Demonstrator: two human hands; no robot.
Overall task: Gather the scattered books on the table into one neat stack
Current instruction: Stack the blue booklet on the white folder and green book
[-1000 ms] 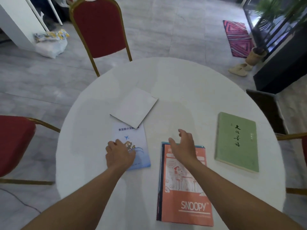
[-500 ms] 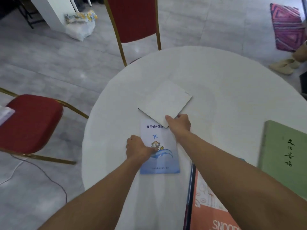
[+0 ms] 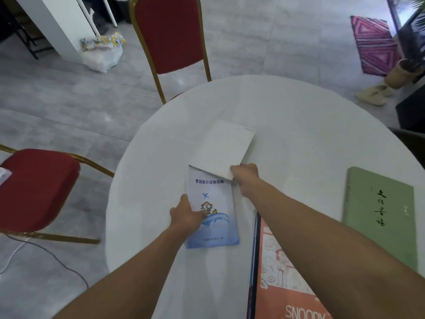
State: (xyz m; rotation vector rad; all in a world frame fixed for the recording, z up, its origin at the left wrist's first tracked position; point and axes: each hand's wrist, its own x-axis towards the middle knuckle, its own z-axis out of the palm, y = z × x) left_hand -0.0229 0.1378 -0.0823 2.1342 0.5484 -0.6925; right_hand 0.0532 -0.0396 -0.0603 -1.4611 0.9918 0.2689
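On the round white table (image 3: 299, 125) lie several books. A plain white booklet (image 3: 224, 148) lies aslant, its near corner pinched by my right hand (image 3: 245, 177) and overlapping the top edge of a blue-and-white booklet (image 3: 212, 215) with an aeroplane drawing. My left hand (image 3: 187, 215) grips that blue booklet at its left edge, thumb on the cover. An orange Snoopy book (image 3: 282, 284) lies at the near right, partly under my right forearm. A green book (image 3: 379, 215) rests at the far right.
One red chair with a gold frame (image 3: 170, 35) stands behind the table and another (image 3: 39, 189) to its left. A cable trails on the floor at the lower left. A white bag (image 3: 102, 52), a patterned rug (image 3: 373, 44) and slippers (image 3: 373, 94) lie on the floor.
My right hand left the orange Snoopy book, reached forward and took the white booklet's near corner. My left hand stayed on the blue booklet. The view shifted left and closer.
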